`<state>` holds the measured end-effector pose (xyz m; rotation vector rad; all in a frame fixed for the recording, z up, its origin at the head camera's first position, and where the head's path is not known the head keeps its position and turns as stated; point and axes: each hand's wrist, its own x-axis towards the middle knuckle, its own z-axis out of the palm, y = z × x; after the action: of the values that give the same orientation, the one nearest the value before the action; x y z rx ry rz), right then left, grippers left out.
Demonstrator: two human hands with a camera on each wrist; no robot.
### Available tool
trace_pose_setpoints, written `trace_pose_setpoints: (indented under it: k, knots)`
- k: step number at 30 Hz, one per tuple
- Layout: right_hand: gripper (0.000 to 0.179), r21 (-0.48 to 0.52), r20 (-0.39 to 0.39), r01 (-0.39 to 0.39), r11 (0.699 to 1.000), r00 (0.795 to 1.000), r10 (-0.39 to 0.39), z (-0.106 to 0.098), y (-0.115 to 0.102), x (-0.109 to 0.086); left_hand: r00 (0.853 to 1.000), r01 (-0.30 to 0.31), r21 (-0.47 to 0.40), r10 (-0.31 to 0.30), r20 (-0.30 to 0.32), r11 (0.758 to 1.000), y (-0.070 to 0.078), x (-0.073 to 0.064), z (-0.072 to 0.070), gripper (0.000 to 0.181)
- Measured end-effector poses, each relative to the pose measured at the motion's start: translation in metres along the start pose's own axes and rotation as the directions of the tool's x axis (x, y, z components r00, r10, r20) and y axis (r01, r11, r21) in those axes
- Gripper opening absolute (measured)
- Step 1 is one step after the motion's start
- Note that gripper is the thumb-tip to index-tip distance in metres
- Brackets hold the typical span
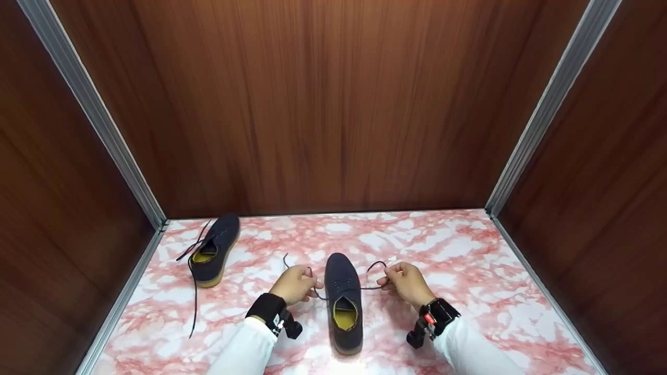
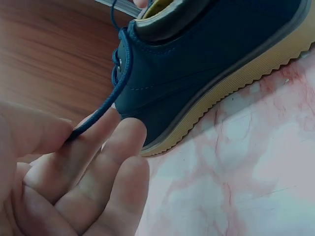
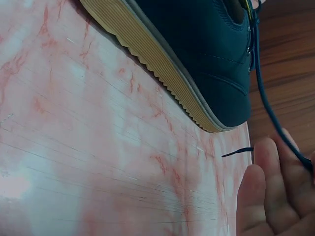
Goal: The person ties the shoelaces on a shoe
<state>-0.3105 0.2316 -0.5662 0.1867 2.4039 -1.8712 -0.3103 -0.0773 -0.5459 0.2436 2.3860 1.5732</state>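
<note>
**Shoe (image 1: 336,271) between two hands, a lace end pinched in each**

The shoe stands upright on the desk (image 1: 443,354), near its middle, toe towards the back wall (image 1: 333,104). It is dark blue, with a yellow lining (image 1: 345,315) and a tan, toothed sole (image 2: 211,91). The lace runs through the eyelets, and its ends leave the shoe on opposite sides.

The left hand (image 1: 295,285) is just beside the shoe, thumb and forefinger pinching the left end (image 2: 128,64); its other fingers are loosely bent. The right hand (image 1: 410,284), a little farther out, pinches the right end (image 3: 266,104), which runs nearly straight from the shoe. A free tip (image 3: 238,152) pokes out past its fingers.

Black straps (image 1: 267,309) circle both wrists, below white sleeves (image 1: 245,349).

Well apart, at the desk's far left, stands a matching second shoe (image 1: 225,237), its loose laces (image 1: 196,307) trailing onto the desk. Wood-grain walls and metal posts (image 1: 94,109) enclose the desk.
</note>
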Motion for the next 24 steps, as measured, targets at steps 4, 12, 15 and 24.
trace_pose_setpoints:
  k: [4, 12, 15, 24]
  knots:
    - [0.019, -0.035, -0.032, -0.007, 0.999, 0.999, 0.006, 0.0, -0.001, 0.001, 0.999, -0.026, 0.038, 0.027, -0.038, 0.999, 0.003, 0.0, 0.002, 0.021]
    - [0.024, -0.096, -0.062, 0.01, 0.995, 0.998, -0.016, -0.002, -0.001, 0.002, 0.989, -0.087, 0.166, 0.105, -0.102, 0.982, 0.004, 0.002, 0.008, 0.018]
    - [0.024, -0.113, -0.068, 0.016, 0.993, 0.997, -0.024, -0.002, -0.003, 0.003, 0.983, -0.095, 0.22, 0.127, -0.136, 0.971, 0.004, 0.003, 0.011, 0.014]
    - [0.018, -0.131, -0.067, 0.047, 0.99, 0.996, -0.056, -0.003, -0.006, 0.004, 0.968, -0.155, 0.27, 0.201, -0.151, 0.95, 0.007, 0.002, 0.017, 0.005]
